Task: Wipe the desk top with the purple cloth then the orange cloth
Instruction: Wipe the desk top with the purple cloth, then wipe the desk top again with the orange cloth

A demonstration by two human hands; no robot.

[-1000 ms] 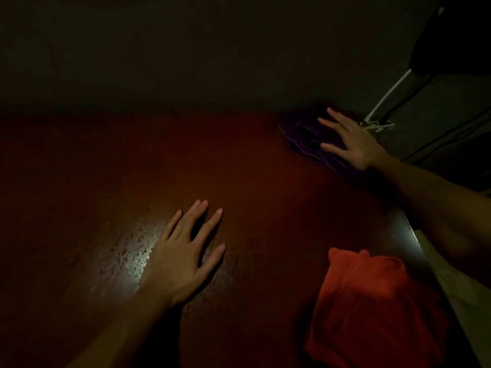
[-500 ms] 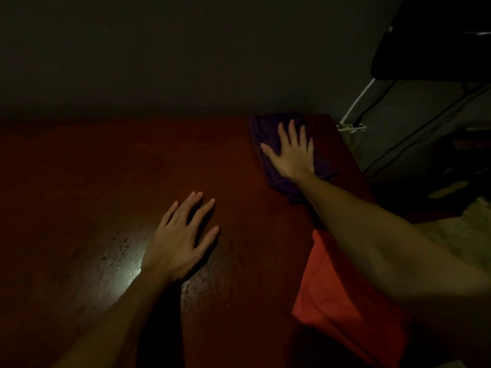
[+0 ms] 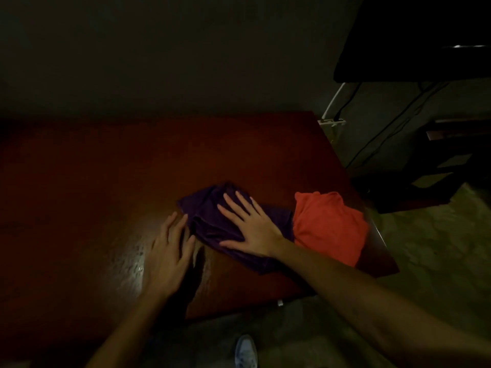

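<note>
The dark red-brown desk top (image 3: 93,195) fills the left and middle of the view in dim light. A crumpled purple cloth (image 3: 210,224) lies near the desk's front right. My right hand (image 3: 252,227) presses flat on it, fingers spread. My left hand (image 3: 170,253) rests flat on the bare desk just left of the cloth, fingertips almost touching its edge. The orange cloth (image 3: 326,224) lies bunched at the desk's right edge, touching the purple cloth's right side.
A dark wall runs behind the desk. To the right are a white power strip (image 3: 333,122) with cables, a black object (image 3: 414,38) overhead and dark furniture (image 3: 446,160). My shoe (image 3: 245,350) shows on the floor below the desk's front edge.
My right hand has dragged the purple cloth from the far right corner toward the front, ending beside the orange cloth and my left hand. The camera has tilted down.
</note>
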